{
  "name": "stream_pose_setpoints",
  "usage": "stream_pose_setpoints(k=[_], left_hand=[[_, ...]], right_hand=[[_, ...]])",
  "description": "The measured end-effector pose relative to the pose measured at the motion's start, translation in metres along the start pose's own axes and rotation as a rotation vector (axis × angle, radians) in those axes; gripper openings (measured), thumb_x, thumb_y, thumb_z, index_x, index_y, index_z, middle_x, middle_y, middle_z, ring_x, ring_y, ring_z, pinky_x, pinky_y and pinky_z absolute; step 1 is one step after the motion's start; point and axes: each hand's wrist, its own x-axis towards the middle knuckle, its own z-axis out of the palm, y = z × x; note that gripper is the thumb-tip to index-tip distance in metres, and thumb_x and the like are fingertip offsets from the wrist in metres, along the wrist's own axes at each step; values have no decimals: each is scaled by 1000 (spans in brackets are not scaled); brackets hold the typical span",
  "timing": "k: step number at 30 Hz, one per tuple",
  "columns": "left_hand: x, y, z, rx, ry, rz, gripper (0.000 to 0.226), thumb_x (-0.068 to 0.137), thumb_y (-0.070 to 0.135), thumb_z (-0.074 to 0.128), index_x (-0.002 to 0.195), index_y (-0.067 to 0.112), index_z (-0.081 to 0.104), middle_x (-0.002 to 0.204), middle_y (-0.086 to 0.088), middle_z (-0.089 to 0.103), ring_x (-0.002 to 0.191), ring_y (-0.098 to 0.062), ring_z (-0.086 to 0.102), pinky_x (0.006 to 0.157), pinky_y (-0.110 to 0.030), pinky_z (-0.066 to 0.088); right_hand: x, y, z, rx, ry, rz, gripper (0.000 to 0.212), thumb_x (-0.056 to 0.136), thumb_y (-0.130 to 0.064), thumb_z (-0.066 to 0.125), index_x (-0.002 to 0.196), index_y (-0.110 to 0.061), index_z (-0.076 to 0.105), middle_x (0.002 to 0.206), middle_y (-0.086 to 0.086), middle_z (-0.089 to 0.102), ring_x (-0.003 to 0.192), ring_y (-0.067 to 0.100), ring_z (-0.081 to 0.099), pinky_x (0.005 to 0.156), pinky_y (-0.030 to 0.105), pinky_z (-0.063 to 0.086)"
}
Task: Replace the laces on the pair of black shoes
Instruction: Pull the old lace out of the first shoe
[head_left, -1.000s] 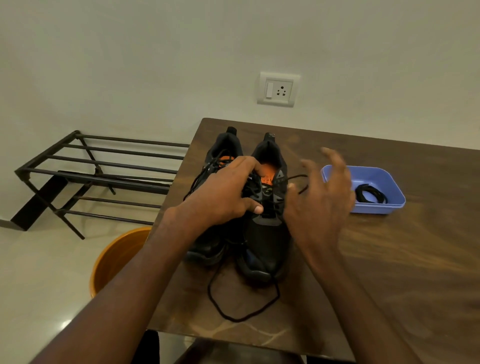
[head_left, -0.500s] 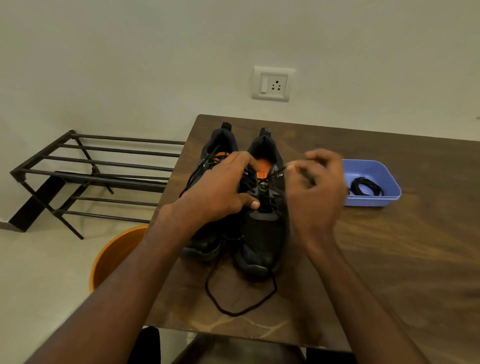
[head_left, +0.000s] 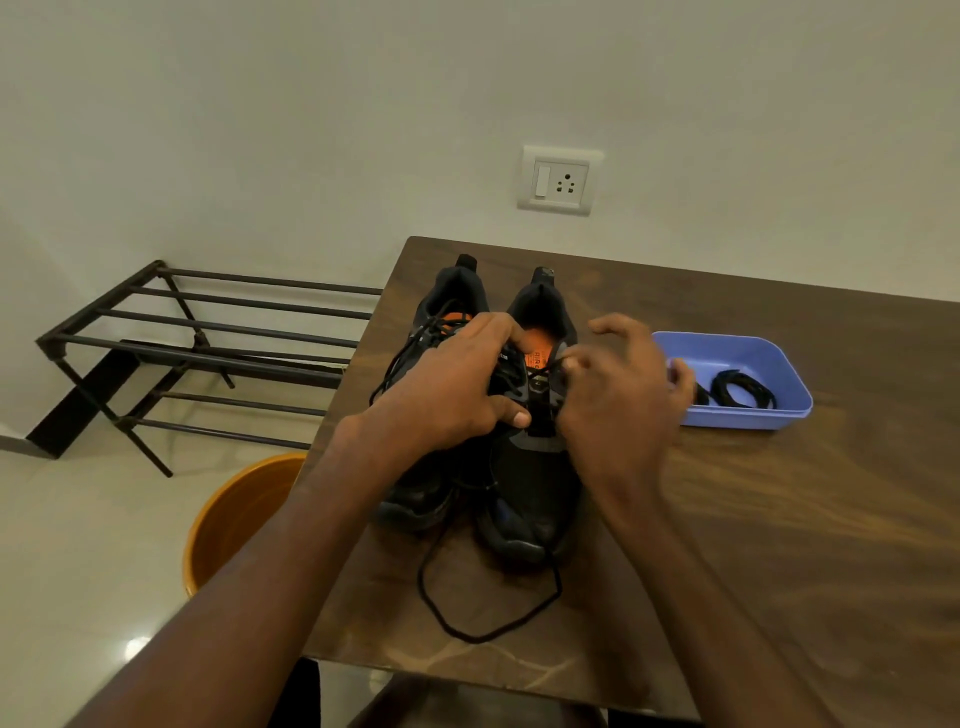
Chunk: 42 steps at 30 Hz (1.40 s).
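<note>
Two black shoes with orange insoles stand side by side on the brown table (head_left: 779, 519), toes toward me. My left hand (head_left: 457, 389) grips the top of the right shoe (head_left: 535, 499) at its eyelets, partly over the left shoe (head_left: 431, 488). My right hand (head_left: 618, 400) pinches the black lace at the right shoe's tongue, fingers curled. A loose loop of that black lace (head_left: 483, 623) trails over the table in front of the toes. A coiled black lace (head_left: 743, 389) lies in the blue tray (head_left: 737, 418).
The blue tray sits to the right of the shoes. An orange bucket (head_left: 234, 519) stands on the floor left of the table, below its edge. A black metal shoe rack (head_left: 197, 353) is against the wall at left. A wall socket (head_left: 560, 180) is above the table.
My right hand came in from open and spread beside the shoe, closed on the lace, and now sits lower at the tongue. My left hand kept its grip on the shoe.
</note>
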Motion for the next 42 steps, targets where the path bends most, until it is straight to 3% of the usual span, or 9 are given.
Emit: stream_pose_setpoints(k=[4,11,16,21,29,34,36,38,42], left_hand=[[0,0,-2,2,-1,-16,70,77,28,89,133,34,46,143,12,44,132,-14,50,110,-38,45],[-4,2,0,148,-38,80,48,90,36,76,133,39,54,159,12,26,139,-20,43,111,-35,40],[-6,11,11,288,14,96,26,97,46,62,120,39,72,168,5,18,142,-28,41,117,-49,36],[-4,14,25,258,185,120,15,94,35,68,105,30,78,160,5,35,136,-23,40,108,-52,40],[-4,13,35,76,377,94,6,89,23,73,82,24,73,143,8,44,127,-15,36,97,-42,36],[-7,16,20,-260,284,-31,12,98,18,65,90,26,68,93,10,65,90,-6,62,84,-29,50],[-6,19,22,-138,267,-10,8,99,21,61,94,24,66,86,9,66,86,-7,62,87,-37,49],[-7,21,27,110,307,34,5,99,27,59,95,29,63,85,11,63,94,-9,58,96,-39,30],[-9,27,29,368,331,115,15,95,41,66,109,35,66,100,15,64,113,-13,53,100,-44,16]], right_hand=[[9,13,-22,159,313,242,9,94,-33,55,92,-29,63,106,-5,61,93,14,62,93,59,51],[5,18,-20,-110,-56,341,28,85,-11,66,111,-21,66,116,2,63,108,23,61,104,55,42],[4,17,-20,103,-154,116,60,71,-2,58,128,-22,65,144,1,49,132,22,49,105,52,46],[6,24,-13,286,-508,-86,69,79,-12,61,145,-30,56,167,-8,25,153,11,26,115,22,27],[7,35,-14,302,-721,-122,76,85,-64,67,152,-48,37,168,-26,8,150,2,23,115,33,34],[11,42,-14,321,-726,-75,87,74,-75,70,151,-49,39,167,-28,9,155,6,17,123,49,33],[10,44,-13,357,-731,-65,91,71,-75,75,151,-48,39,167,-28,8,155,5,16,123,50,34],[8,41,-11,371,-725,-62,98,68,-76,76,152,-45,39,168,-26,7,155,5,17,122,47,35],[6,41,-7,370,-693,-98,98,68,-73,79,152,-46,36,168,-23,8,154,6,21,120,49,38]])
